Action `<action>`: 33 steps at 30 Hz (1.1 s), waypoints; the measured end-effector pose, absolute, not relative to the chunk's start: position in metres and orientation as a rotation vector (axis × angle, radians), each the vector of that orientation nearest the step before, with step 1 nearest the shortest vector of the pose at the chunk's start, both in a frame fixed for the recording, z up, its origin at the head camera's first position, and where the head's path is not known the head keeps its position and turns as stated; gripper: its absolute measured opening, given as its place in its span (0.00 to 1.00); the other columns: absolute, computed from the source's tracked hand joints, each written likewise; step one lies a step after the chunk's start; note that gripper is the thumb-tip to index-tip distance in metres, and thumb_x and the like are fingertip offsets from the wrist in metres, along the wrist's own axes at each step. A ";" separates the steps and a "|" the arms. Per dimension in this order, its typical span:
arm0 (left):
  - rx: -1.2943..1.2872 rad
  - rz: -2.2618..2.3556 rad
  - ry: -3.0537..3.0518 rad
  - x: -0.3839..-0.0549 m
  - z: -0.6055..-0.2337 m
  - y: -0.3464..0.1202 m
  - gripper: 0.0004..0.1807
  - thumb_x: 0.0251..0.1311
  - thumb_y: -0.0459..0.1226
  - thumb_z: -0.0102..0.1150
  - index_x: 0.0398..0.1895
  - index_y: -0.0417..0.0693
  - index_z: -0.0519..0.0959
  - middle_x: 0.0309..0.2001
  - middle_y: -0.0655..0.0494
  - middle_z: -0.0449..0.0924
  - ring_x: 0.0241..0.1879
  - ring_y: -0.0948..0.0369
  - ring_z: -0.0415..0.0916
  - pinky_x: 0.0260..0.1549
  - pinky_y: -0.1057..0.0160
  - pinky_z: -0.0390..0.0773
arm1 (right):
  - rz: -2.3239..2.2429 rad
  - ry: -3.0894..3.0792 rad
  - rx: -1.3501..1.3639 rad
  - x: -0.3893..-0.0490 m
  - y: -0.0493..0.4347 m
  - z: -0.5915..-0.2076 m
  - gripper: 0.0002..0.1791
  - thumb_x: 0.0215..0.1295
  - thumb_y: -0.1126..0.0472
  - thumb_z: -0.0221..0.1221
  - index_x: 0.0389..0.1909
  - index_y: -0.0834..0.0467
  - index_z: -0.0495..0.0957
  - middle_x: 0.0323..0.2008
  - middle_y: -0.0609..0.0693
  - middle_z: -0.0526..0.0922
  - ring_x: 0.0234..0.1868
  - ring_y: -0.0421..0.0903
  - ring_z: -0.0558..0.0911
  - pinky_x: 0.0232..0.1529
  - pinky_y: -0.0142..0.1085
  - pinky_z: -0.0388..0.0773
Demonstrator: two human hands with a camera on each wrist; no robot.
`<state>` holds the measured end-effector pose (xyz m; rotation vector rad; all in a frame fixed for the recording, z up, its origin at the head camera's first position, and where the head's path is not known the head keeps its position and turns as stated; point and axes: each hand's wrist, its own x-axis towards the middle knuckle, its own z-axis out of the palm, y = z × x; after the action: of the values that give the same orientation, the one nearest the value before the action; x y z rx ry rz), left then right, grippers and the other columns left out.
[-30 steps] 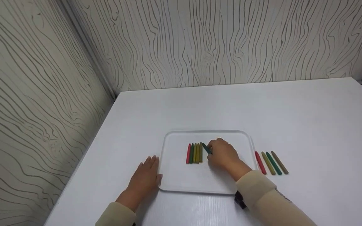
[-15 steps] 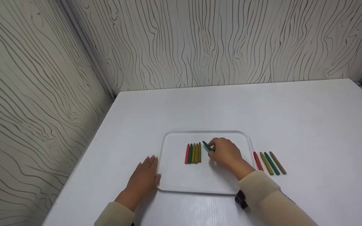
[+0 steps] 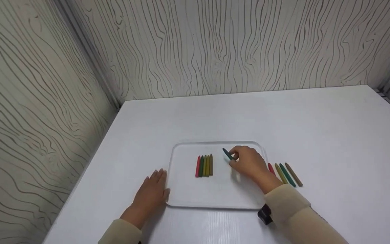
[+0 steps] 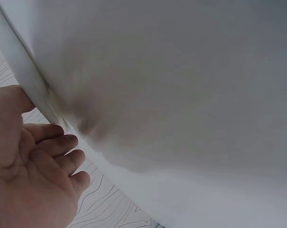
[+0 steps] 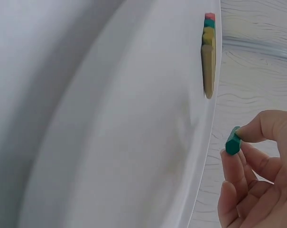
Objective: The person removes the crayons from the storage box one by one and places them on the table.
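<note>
Your right hand [image 3: 249, 162] pinches the green crayon [image 3: 227, 153] above the tray [image 3: 188, 191], right of the row of five crayons [image 3: 204, 166]; your left hand [image 3: 150, 189] lies, fingers extended, by the tray's left rim, where light pressure should steady things. A neat set-down likely calls for turning the crayon parallel to the row. It tapers at one end; the other is blunt and six-sided.

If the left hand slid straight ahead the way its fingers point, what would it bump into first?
Probably the white tray, at its left rim: the left hand points forward and slightly right, toward that edge. Whether its thumb touches the rim is hard to tell.
</note>
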<state>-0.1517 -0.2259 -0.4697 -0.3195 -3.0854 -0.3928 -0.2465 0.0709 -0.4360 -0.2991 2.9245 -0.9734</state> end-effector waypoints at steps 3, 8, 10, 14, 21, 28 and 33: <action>-0.315 -0.413 -3.099 -0.151 -0.470 -0.227 0.29 0.66 0.37 0.53 0.65 0.27 0.63 0.66 0.36 0.62 0.67 0.42 0.55 0.65 0.43 0.55 | -0.968 2.947 -0.303 -0.246 0.080 -0.436 0.15 0.56 0.64 0.61 0.45 0.61 0.81 0.34 0.48 0.81 0.34 0.47 0.77 0.37 0.44 0.77; -0.313 -0.421 -3.113 -0.150 -0.469 -0.227 0.30 0.67 0.38 0.52 0.66 0.28 0.62 0.67 0.36 0.61 0.68 0.42 0.54 0.66 0.43 0.54 | -0.969 2.970 -0.289 -0.245 0.096 -0.435 0.16 0.56 0.64 0.60 0.46 0.61 0.81 0.34 0.48 0.81 0.34 0.47 0.77 0.35 0.44 0.76; -0.318 -0.414 -3.108 -0.150 -0.469 -0.227 0.29 0.67 0.38 0.52 0.65 0.27 0.62 0.67 0.36 0.61 0.68 0.42 0.54 0.65 0.42 0.54 | -0.970 2.972 -0.273 -0.244 0.102 -0.434 0.16 0.56 0.65 0.60 0.47 0.62 0.81 0.35 0.49 0.81 0.34 0.47 0.77 0.34 0.43 0.75; -0.315 -0.424 -3.103 -0.150 -0.469 -0.227 0.29 0.66 0.38 0.52 0.65 0.27 0.62 0.66 0.35 0.61 0.67 0.41 0.55 0.65 0.42 0.55 | -0.972 2.954 -0.224 -0.242 0.115 -0.433 0.17 0.56 0.65 0.59 0.49 0.63 0.80 0.37 0.51 0.81 0.34 0.48 0.77 0.33 0.43 0.76; -0.307 -0.439 -3.103 -0.151 -0.468 -0.225 0.29 0.66 0.37 0.54 0.65 0.27 0.63 0.66 0.34 0.62 0.67 0.41 0.55 0.65 0.42 0.55 | -0.970 2.927 -0.163 -0.237 0.138 -0.432 0.18 0.59 0.64 0.58 0.51 0.63 0.78 0.40 0.54 0.80 0.35 0.48 0.78 0.35 0.43 0.76; -0.322 -0.438 -3.101 -0.151 -0.467 -0.224 0.29 0.66 0.37 0.53 0.65 0.26 0.62 0.66 0.34 0.62 0.67 0.40 0.55 0.65 0.42 0.55 | -0.929 2.966 -0.154 -0.234 0.161 -0.434 0.18 0.58 0.64 0.57 0.50 0.65 0.78 0.39 0.56 0.81 0.36 0.51 0.78 0.37 0.46 0.76; -0.302 -0.430 -3.122 -0.151 -0.468 -0.225 0.30 0.66 0.38 0.53 0.66 0.28 0.61 0.67 0.36 0.60 0.68 0.41 0.53 0.66 0.42 0.53 | -0.925 2.965 -0.129 -0.231 0.175 -0.436 0.18 0.60 0.62 0.58 0.50 0.65 0.77 0.39 0.57 0.80 0.35 0.51 0.78 0.35 0.45 0.77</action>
<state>-0.1513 -0.2247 -0.4685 -0.3015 -3.1221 -0.4300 -0.2306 0.1745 -0.4356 -0.1285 2.9654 -0.9248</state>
